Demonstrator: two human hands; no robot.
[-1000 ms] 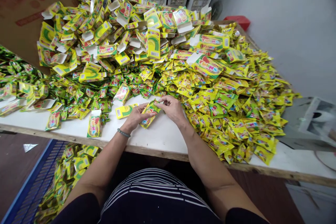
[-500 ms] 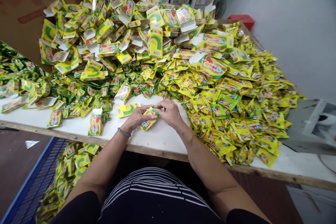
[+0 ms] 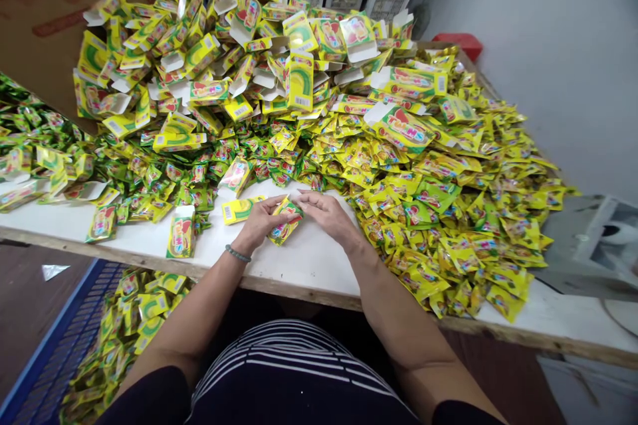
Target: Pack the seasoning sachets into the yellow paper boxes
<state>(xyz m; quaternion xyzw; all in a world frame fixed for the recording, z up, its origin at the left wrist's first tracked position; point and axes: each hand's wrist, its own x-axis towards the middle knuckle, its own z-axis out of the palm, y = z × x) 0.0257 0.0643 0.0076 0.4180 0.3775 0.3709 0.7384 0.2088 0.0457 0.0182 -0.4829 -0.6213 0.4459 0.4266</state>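
My left hand [image 3: 260,222] grips a small yellow-and-green carton [image 3: 286,231], thumb across its printed front, just above the white tabletop [image 3: 309,259]. At the carton's far end, my right hand [image 3: 323,212] pinches a white end flap between thumb and fingers. Left of my left hand lies a yellow carton [image 3: 239,210], flat on the table. Another carton [image 3: 236,176] rests just beyond it, and one with its white flap up [image 3: 181,232] lies farther left.
Cartons with loose flaps form a large heap [image 3: 199,60] at the back. Yellow sachets [image 3: 448,212] pile on the right, green sachets [image 3: 30,119] on the left. A blue crate [image 3: 70,332] below holds several cartons. A cardboard box [image 3: 60,26] stands back left.
My right fingers have shifted slightly away from the carton's front, so more of its printed face and a white flap show. My left hand keeps its hold.
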